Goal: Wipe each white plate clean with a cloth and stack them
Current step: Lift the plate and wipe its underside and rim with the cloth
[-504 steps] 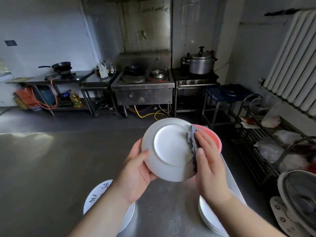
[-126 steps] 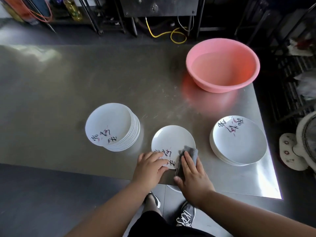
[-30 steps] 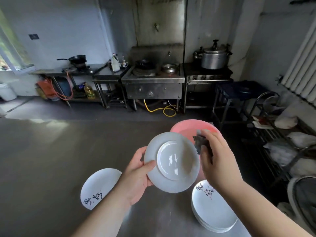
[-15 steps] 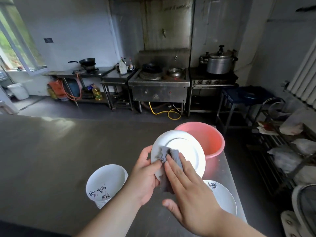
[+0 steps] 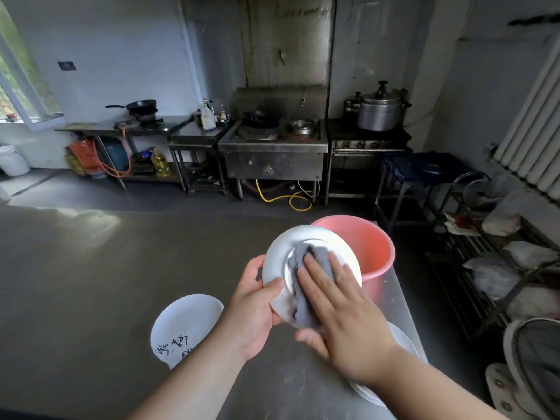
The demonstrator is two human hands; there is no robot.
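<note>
Steel table (image 5: 91, 283) below; my left hand (image 5: 253, 301) pinches the plate (image 5: 280, 253) by its rim, held up, while my flat right hand (image 5: 342, 310) presses the soft cloth (image 5: 306, 259) on it. Stiff, slick, breakable, I judge.

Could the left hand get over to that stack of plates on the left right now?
Probably not yet: the left hand is busy gripping the plate being wiped. The stack lies just below it with nothing between, so once freed, the way looks open.

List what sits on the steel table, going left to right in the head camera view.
Left plate stack → left hand → held plate with cloth → right hand → pink basin, behind.
</note>
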